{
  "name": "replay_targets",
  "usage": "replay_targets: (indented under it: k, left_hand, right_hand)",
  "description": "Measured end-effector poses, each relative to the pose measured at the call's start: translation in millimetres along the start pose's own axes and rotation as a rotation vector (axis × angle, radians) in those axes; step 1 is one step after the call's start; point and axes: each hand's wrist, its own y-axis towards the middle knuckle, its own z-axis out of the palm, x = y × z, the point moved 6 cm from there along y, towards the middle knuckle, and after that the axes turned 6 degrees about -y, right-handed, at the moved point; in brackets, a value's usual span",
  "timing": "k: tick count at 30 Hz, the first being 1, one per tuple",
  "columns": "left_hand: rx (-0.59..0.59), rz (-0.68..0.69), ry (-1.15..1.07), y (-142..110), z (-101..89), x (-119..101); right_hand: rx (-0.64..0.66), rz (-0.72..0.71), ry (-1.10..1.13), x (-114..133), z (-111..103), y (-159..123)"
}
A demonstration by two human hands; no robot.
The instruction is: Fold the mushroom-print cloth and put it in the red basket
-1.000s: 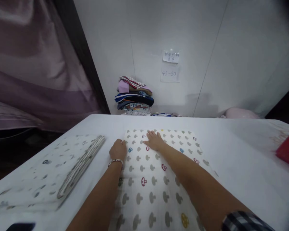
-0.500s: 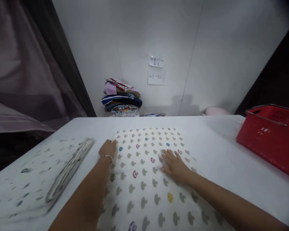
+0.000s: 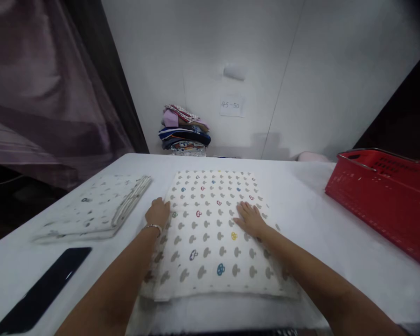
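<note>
A white cloth [image 3: 210, 242] printed with grey and coloured mushrooms lies folded flat on the white table in front of me. My left hand [image 3: 158, 213] is at its left edge, fingers curled in and closed on the edge; the fingertips are partly hidden. A bracelet circles that wrist. On the cloth's right half my right hand [image 3: 251, 220] rests palm down, fingers spread. To the left sits another folded white cloth [image 3: 94, 200] with a dark scattered print, its layered folds facing right.
A black phone-like slab [image 3: 44, 289] lies at the table's near left. At the right stands a red plastic basket [image 3: 378, 200]. Beyond the far edge is a stack of folded fabrics [image 3: 185, 133], against a wall bearing a paper sign [image 3: 231, 106]. A curtain [image 3: 31, 93] hangs at left.
My view has shifted, bringing the cloth's near edge and the black slab into sight. Both hands stay at about the same places on the cloth.
</note>
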Motion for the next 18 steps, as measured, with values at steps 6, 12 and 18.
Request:
replay_targets:
  k: [6,12,18]
  left_hand:
    - [-0.005,0.032,0.04,-39,-10.6,15]
    - [-0.04,0.202,0.094,-82,-17.5,3]
    - [0.097,0.333,0.002,-113,7.0,10]
  right_hand:
    - [0.0,-0.166,0.02,46,7,-25]
    - [-0.036,-0.16,0.017,58,13,-45]
    - [0.01,-0.171,0.059,61,18,-66]
